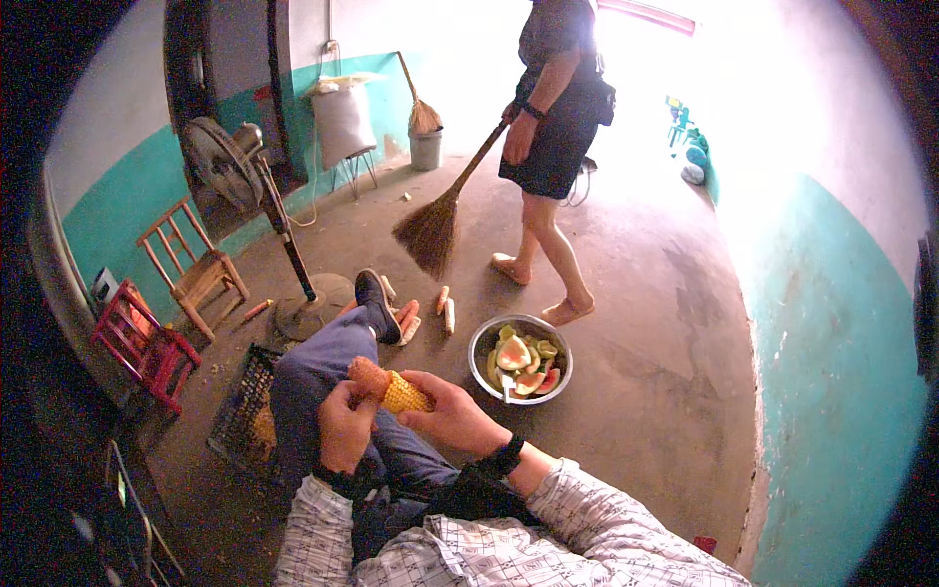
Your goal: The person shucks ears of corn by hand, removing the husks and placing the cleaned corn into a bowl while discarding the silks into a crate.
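Note:
Above my lap, both of my hands are on a corn cob (pixel 403 394), held slantwise. Yellow kernels cover its right part, and a reddish-brown bare end juts out at the upper left. My left hand (pixel 349 424) closes on it near the bare end, while my right hand (pixel 458 417) grips the kernel-covered end. Several corn cobs (pixel 408 314) lie on the floor by my shoe. Left of my legs, a black plastic crate (pixel 246 396) contains loose yellowish kernels.
A metal basin (pixel 568 367) of melon rinds sits ahead on the right. Beyond it a person (pixel 557 110) holds a straw broom (pixel 433 227). On the left stand a pedestal fan (pixel 290 249), a wooden chair (pixel 202 279) and a red chair (pixel 150 352). A turquoise-and-white wall (pixel 829 367) runs along the right.

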Demonstrator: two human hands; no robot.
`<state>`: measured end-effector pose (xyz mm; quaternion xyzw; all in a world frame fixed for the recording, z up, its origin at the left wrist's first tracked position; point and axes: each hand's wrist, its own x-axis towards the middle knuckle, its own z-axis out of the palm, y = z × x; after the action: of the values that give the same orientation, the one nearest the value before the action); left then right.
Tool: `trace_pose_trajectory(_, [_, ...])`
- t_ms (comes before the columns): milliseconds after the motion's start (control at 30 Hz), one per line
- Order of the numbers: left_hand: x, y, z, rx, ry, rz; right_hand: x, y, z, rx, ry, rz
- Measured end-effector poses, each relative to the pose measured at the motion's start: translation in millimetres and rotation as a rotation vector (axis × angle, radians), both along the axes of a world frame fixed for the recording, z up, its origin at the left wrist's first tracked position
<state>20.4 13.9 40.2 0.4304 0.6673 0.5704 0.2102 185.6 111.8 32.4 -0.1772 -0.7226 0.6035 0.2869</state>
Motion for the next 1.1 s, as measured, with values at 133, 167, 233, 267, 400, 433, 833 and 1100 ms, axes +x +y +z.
trace_pose_trajectory(133, [-1.8,2.5,-6.7,-0.023,0.047,0.001,2.1,-0.1,1.7,0.033,-0.040,-0.015])
trace_pose_trajectory(167, [-2.8,2.4,-7.6,-0.040,0.143,0.006,0.8,0.6,-1.4,0.054,-0.026,-0.020])
trace_pose_trajectory(233, [-2.7,6.1,-12.4,0.087,0.219,0.000,-0.6,1.2,-5.0,0.075,-0.010,-0.023])
trace_pose_trajectory(267, [-0.8,8.7,-12.9,0.215,0.291,-0.012,0.9,1.8,-3.0,0.098,-0.039,-0.031])
trace_pose_trajectory(400, [0.4,6.6,-11.9,0.134,0.202,-0.007,3.2,-1.5,3.7,0.032,-0.011,-0.011])
trace_pose_trajectory(433, [-5.5,7.2,-21.7,0.107,0.233,0.008,1.5,-0.7,0.1,0.032,-0.010,-0.010])
trace_pose_trajectory(833, [-4.0,-3.3,-7.5,0.085,-0.053,-0.053,0.0,8.7,-11.2,-0.133,0.142,0.045])
trace_pose_trajectory(1100, [-88.2,-33.6,53.2,0.414,0.012,0.298,3.5,12.3,2.3,-0.700,0.318,0.059])
